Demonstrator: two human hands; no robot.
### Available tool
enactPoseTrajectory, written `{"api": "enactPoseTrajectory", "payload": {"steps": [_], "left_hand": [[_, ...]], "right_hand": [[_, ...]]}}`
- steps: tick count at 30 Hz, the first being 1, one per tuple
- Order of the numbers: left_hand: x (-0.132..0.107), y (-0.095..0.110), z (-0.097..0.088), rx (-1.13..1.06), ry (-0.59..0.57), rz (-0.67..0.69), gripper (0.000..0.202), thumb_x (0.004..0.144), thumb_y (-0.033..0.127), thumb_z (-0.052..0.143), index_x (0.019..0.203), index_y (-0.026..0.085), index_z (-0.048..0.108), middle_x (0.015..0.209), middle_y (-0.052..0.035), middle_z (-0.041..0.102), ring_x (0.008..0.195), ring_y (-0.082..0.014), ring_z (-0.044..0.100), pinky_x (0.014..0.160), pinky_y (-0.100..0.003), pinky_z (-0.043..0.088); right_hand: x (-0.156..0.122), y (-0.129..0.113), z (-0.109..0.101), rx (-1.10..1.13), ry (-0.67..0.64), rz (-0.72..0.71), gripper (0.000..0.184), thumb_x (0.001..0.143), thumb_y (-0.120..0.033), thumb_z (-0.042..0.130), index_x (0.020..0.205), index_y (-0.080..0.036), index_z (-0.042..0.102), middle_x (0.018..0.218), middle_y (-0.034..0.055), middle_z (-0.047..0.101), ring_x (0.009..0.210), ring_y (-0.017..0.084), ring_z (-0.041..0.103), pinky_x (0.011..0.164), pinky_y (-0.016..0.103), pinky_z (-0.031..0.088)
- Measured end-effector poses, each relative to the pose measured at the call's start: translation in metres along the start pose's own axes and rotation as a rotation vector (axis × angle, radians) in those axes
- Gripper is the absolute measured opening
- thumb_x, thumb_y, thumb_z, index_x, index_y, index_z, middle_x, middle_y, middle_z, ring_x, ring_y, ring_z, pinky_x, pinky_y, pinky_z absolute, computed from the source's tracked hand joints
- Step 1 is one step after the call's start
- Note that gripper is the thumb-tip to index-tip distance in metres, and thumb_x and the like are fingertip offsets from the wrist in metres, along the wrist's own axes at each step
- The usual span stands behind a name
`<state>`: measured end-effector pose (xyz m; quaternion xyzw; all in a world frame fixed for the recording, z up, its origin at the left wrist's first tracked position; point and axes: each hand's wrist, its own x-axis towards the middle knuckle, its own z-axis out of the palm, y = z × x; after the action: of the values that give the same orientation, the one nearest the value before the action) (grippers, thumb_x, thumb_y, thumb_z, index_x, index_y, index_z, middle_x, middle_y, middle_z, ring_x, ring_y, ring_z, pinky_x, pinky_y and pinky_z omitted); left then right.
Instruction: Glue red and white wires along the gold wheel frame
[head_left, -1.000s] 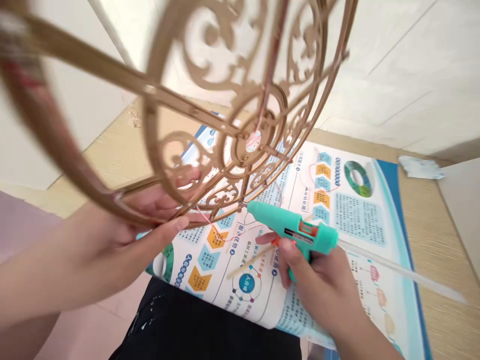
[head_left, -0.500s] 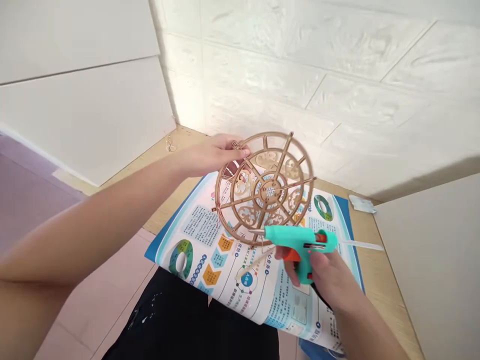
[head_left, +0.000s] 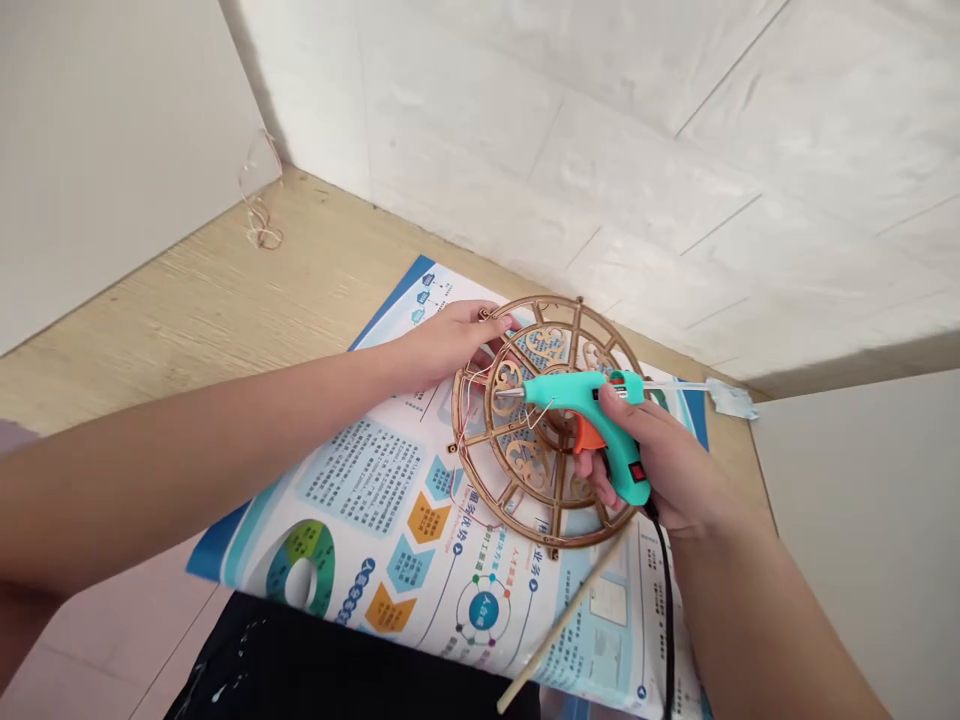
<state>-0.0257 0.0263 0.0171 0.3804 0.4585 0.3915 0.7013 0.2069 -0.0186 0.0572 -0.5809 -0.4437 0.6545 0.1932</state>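
Note:
A round brown openwork frame (head_left: 517,515), with rings, spokes and scroll-shaped inserts, is over the printed poster. My left hand (head_left: 469,340) pinches its upper left rim between thumb and fingers. Thin pinkish wires (head_left: 466,405) run along the frame's left side. My right hand (head_left: 660,450) grips a turquoise hot glue gun (head_left: 574,390) by its handle, fingers near the orange trigger. The gun's metal nozzle points left, above a scroll insert at the frame's left side. A clear glue stick (head_left: 679,385) sticks out behind it, and a black cord (head_left: 670,610) hangs from the handle.
The blue-edged poster (head_left: 360,470) covers part of the wooden surface (head_left: 187,290). A thin wooden stick (head_left: 559,625) lies across it, below the frame. Loose wire (head_left: 262,230) lies at the left corner. A small pale packet (head_left: 731,400) is by the right panel. A white brick-pattern wall (head_left: 562,150) stands behind.
The glue gun has moved up from the frame's lower edge to over its scroll inserts. The frame sits lower in view and lies flatter. The camera view has shifted, showing more of the left surface.

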Motion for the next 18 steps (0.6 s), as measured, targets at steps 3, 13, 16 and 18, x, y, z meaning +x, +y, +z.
{"api": "enactPoseTrajectory", "payload": {"steps": [3,13,16,18], "left_hand": [[0.005,-0.004,-0.003,0.005,-0.006,0.017,0.013,0.103,0.027,0.060,0.095,0.019,0.066,0.079,-0.0019,0.068,0.059,-0.0124,0.064,0.053,-0.023,0.051],[0.016,-0.009,-0.002,0.040,0.060,0.041,0.016,0.098,0.024,0.064,0.085,0.018,0.071,0.069,0.0001,0.067,0.064,-0.0177,0.071,0.067,-0.031,0.059],[0.015,-0.009,-0.002,0.010,0.097,0.038,0.012,0.094,0.023,0.070,0.084,0.018,0.074,0.068,0.0007,0.065,0.076,-0.0225,0.076,0.076,-0.035,0.061],[0.014,-0.008,-0.002,0.051,0.118,0.036,0.013,0.095,0.022,0.068,0.084,0.017,0.074,0.070,0.0005,0.067,0.070,-0.0211,0.075,0.073,-0.036,0.061]], "right_hand": [[0.010,0.003,0.002,-0.021,-0.056,0.074,0.067,0.072,-0.079,0.077,0.058,-0.014,0.066,0.050,0.0096,0.066,0.031,0.015,0.055,0.030,0.021,0.037],[0.019,0.008,-0.003,-0.007,-0.111,0.180,0.066,0.078,-0.080,0.071,0.055,-0.018,0.071,0.041,0.0066,0.059,0.027,0.015,0.051,0.029,0.023,0.035],[0.018,0.011,-0.002,-0.014,-0.091,0.145,0.059,0.079,-0.075,0.074,0.061,-0.019,0.071,0.050,0.0066,0.067,0.027,0.015,0.053,0.028,0.024,0.033],[0.016,0.013,-0.002,-0.032,-0.077,0.119,0.058,0.084,-0.073,0.071,0.062,-0.018,0.071,0.052,0.0061,0.068,0.028,0.015,0.054,0.029,0.024,0.035]]}}
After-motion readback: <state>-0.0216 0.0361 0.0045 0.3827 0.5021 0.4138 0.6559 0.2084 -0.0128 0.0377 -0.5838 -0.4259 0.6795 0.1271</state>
